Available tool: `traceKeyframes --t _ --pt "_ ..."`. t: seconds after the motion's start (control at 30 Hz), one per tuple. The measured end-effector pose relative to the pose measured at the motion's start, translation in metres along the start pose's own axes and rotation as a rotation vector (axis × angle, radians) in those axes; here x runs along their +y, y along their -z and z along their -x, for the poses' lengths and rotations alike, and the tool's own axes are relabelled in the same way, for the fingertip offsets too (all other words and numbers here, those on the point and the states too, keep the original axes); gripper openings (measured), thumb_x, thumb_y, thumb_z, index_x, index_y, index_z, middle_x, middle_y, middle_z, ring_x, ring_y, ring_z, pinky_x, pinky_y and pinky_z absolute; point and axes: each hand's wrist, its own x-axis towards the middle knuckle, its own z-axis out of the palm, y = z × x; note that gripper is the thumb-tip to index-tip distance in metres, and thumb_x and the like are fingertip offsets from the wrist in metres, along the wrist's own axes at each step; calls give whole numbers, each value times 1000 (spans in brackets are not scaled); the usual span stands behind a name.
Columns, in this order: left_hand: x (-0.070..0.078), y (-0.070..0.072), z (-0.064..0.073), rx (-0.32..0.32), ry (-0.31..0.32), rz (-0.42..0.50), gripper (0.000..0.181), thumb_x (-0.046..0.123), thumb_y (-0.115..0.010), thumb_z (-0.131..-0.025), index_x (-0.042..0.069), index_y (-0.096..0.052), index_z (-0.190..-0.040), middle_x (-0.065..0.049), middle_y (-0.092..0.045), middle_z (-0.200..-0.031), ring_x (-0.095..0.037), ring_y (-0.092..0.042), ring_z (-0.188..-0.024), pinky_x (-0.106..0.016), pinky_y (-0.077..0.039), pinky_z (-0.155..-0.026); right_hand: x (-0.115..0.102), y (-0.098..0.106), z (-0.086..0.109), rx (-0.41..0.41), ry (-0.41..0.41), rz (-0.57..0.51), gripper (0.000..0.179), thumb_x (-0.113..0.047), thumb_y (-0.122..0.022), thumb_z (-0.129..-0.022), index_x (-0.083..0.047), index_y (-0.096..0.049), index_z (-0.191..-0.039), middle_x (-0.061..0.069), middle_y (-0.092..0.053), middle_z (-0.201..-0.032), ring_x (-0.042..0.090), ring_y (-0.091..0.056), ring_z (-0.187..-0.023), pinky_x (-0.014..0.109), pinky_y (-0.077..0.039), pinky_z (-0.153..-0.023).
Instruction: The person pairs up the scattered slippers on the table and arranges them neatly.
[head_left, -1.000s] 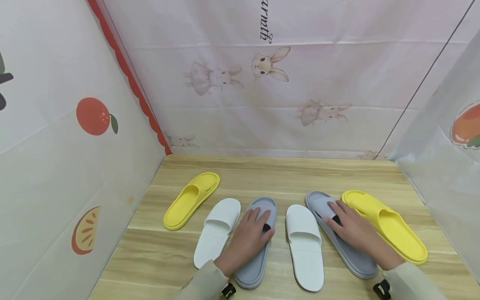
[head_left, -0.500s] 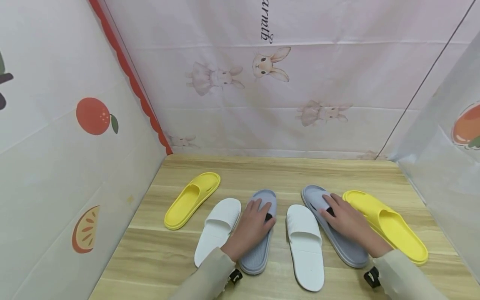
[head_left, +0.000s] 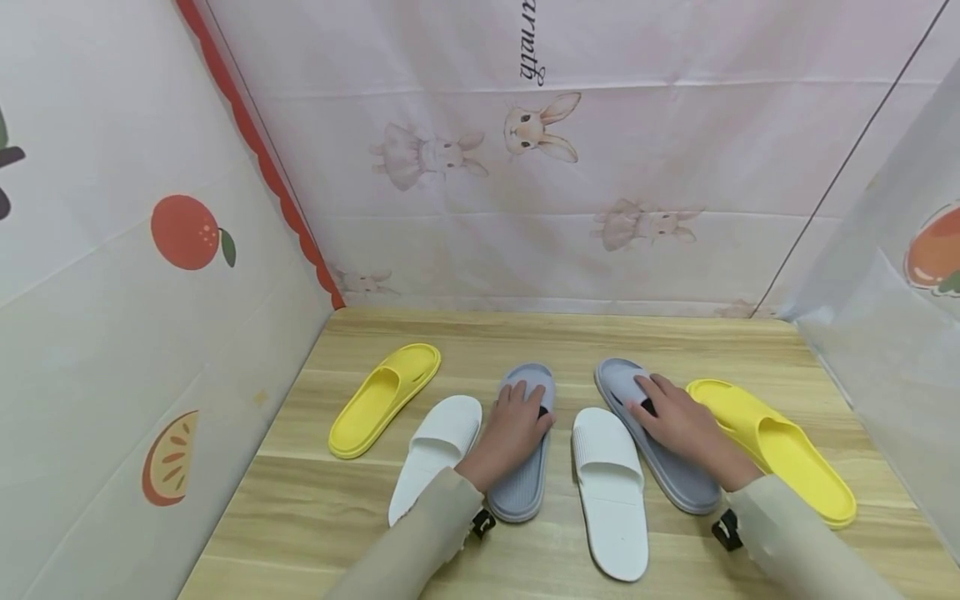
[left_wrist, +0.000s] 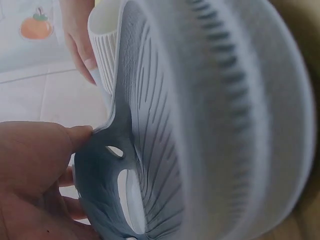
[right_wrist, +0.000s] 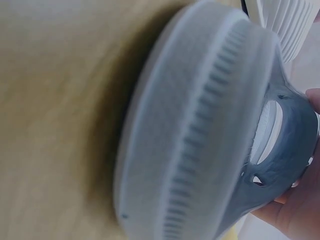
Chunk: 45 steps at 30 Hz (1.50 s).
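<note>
My left hand [head_left: 508,433] grips the upper strap of a grey slipper [head_left: 521,493], its back turned up. The left wrist view has the thumb at the strap's edge [left_wrist: 100,155] and fingers beyond it, with the ribbed heel large in front. Farther right, my right hand [head_left: 686,429] holds a second grey slipper [head_left: 688,487] by its strap, the toe angled up-left. In the right wrist view thumb and fingers [right_wrist: 272,212] spread across that strap [right_wrist: 292,135]. Both grey slippers lie low over the wooden surface, toes toward the back.
A white slipper [head_left: 448,425] lies left of the left grey one, partly behind my forearm. Another white slipper [head_left: 618,525] lies between the grey ones. Yellow slippers lie at the far left [head_left: 367,417] and far right [head_left: 806,467]. Printed sheets [head_left: 465,250] wall the wooden surface [head_left: 300,517].
Both hands have moved forward, away from me, each taking its grey slipper along; the right one has also shifted left. White and yellow slippers have stayed put.
</note>
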Motion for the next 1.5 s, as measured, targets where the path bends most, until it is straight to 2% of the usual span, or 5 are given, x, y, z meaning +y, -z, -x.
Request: traceKeyframes --t 0.27,0.8,1.0,1.17,1.5 --pt "-1 1 -10 -25 14 9 53 42 -46 -99 14 -41 -144 -16 -38 -146 -38 -33 -135 -53 -29 -109 -2 1 -9 -16 -34 -3 76 -63 -33 -95 -11 -28 -151 25 -26 -151 49 -36 -129 68 -38 -87" --pt "-2 -1 -36 -18 45 6 54 43 -45 -99 15 -40 -145 -17 -37 -148 -40 -31 -136 -56 -31 -106 -7 0 -32 -4 -24 -5 75 -60 -35 -96 -9 -29 -150 25 -29 -149 50 -40 -125 65 -41 -84" --pt "-6 5 -48 -52 51 56 54 43 -46 -99 16 -41 -145 -16 -37 -147 -37 -31 -137 -55 -30 -108 -9 -3 -43 -18 -27 -11 76 -62 -32 -96 -9 -27 -150 26 -28 -149 49 -39 -126 65 -40 -86" --pt "-8 3 -59 -61 63 80 53 41 -47 -98 16 -41 -145 -16 -35 -150 -38 -28 -139 -55 -27 -109 -11 -4 -52 -31 -38 -22 77 -63 -31 -95 -11 -27 -151 25 -28 -149 48 -38 -128 66 -38 -90" --pt "-8 2 -71 -21 81 114 52 40 -50 -98 17 -44 -144 -15 -36 -150 -39 -28 -139 -55 -25 -111 -15 -2 -68 -47 -32 -14 75 -60 -33 -96 -11 -25 -152 26 -28 -149 49 -39 -127 66 -38 -88"
